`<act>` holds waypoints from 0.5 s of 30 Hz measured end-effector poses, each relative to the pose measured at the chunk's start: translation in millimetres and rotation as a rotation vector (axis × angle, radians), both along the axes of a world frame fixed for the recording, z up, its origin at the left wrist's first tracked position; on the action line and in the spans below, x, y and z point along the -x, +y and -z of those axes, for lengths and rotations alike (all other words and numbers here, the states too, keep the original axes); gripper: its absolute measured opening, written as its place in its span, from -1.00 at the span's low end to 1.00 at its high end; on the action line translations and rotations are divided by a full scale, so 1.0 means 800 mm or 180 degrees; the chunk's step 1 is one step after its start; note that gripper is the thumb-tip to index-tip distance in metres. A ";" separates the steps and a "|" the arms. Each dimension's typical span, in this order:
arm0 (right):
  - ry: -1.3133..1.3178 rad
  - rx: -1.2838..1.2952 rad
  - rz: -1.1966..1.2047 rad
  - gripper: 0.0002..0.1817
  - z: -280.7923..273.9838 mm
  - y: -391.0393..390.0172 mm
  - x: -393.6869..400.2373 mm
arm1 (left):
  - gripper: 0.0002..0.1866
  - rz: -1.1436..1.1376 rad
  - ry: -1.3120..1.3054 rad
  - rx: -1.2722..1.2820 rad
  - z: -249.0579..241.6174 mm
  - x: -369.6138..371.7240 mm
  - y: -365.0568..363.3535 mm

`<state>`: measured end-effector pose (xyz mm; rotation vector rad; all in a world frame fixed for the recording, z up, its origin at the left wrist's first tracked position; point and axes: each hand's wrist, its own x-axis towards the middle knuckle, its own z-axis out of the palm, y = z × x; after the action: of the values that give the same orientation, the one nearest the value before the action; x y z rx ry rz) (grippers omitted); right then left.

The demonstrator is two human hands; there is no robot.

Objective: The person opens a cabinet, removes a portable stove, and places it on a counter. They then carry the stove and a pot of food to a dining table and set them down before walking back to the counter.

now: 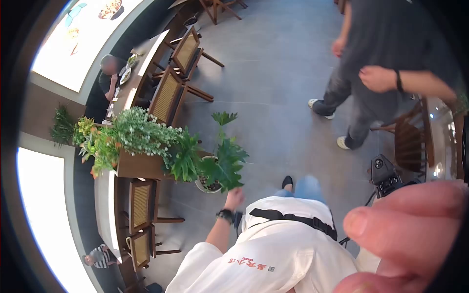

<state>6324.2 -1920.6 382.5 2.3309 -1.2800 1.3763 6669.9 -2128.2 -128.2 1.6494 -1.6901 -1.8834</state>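
My left hand (235, 198), with a black watch (225, 215) on the wrist, hangs by my side with its fingers curled in. It lies right at the lower tip of a large green leaf (227, 163) of a potted plant in this view. My right hand (410, 229) looms very large and close to the camera at the lower right. Its fingers are bent, with a gap between the upper fingers and the lowest one, and nothing shows between them. Just beyond it is a black device (383, 173) with a round lens-like part and a cable.
A person in dark clothes (391, 44) stands ahead on the right, near a wooden chair (409, 141) and table. To the left, cane-backed chairs (166, 95) line a counter with a planter (141, 166). Two people sit behind the counter. Grey floor (273, 97) stretches ahead.
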 end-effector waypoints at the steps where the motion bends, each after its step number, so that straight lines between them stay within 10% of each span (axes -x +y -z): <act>1: -0.0025 -0.0004 -0.0054 -0.93 0.000 -0.031 0.025 | -0.74 0.0118 0.0082 0.0207 -0.034 0.063 -0.048; 7: -0.0151 0.0149 -0.0507 -0.94 0.020 -0.229 0.179 | -0.64 0.0850 0.0133 0.1846 -0.145 0.350 -0.277; 12: -0.0235 0.0271 -0.0775 -0.95 0.016 -0.391 0.328 | -0.65 0.0539 0.0164 0.0791 -0.073 0.420 -0.408; 15: -0.0248 0.0206 -0.0789 -0.95 0.005 -0.490 0.411 | -0.70 -0.0921 -0.0230 -0.0161 0.003 0.385 -0.442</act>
<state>5995.4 -2312.3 378.2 2.4802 -0.9734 1.5691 6362.0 -2481.5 -130.4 1.8844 -1.3477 -1.7606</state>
